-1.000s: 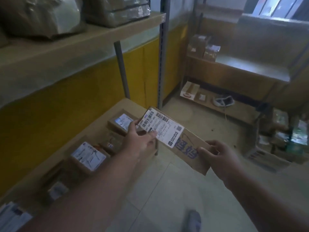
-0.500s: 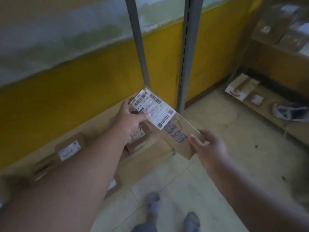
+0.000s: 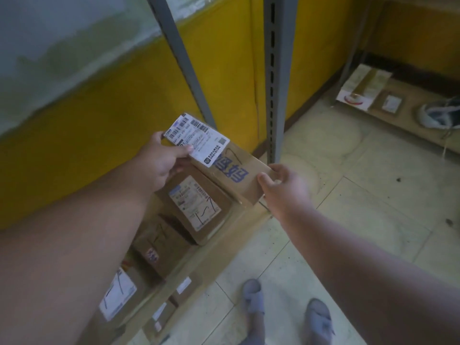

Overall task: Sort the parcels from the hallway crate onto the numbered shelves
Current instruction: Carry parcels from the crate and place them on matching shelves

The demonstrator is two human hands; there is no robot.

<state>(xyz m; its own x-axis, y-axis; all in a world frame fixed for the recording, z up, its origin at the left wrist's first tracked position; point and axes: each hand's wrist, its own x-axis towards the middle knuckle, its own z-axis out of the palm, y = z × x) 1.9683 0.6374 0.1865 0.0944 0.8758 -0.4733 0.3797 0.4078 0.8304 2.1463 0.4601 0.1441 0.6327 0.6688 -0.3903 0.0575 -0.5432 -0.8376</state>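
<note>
Both hands held one flat cardboard parcel [image 3: 234,170] near the middle of the frame, tilted so its far end was up and to the left. The left hand [image 3: 159,160] gripped that upper-left end, its thumb pressed on the white shipping label [image 3: 196,140] (barcodes along the top, a small square code at its right side). The right hand [image 3: 283,188] clasped the lower-right end, its fingers [image 3: 278,170] curled over the edge and the thumb on the printed face beside large blue characters. Both sets of fingers were closed on the parcel, which hung above a low shelf [image 3: 224,232] running from the middle of the frame toward the lower left.

On that shelf lay several other boxes; the nearest one [image 3: 196,205], directly beneath the held parcel, carried a white label with dark pen marks. More labelled boxes [image 3: 117,295] sat further toward the lower left, partly hidden by the left forearm.

Two grey metal shelf posts [image 3: 276,78] rose through the upper middle against a yellow wall [image 3: 224,66]. At the upper right another low shelf [image 3: 408,120] held a flat packet [image 3: 363,85] and a sneaker [image 3: 438,113]. The person's feet in grey slippers [image 3: 254,295] stood on the tiled floor [image 3: 373,195] at the bottom
</note>
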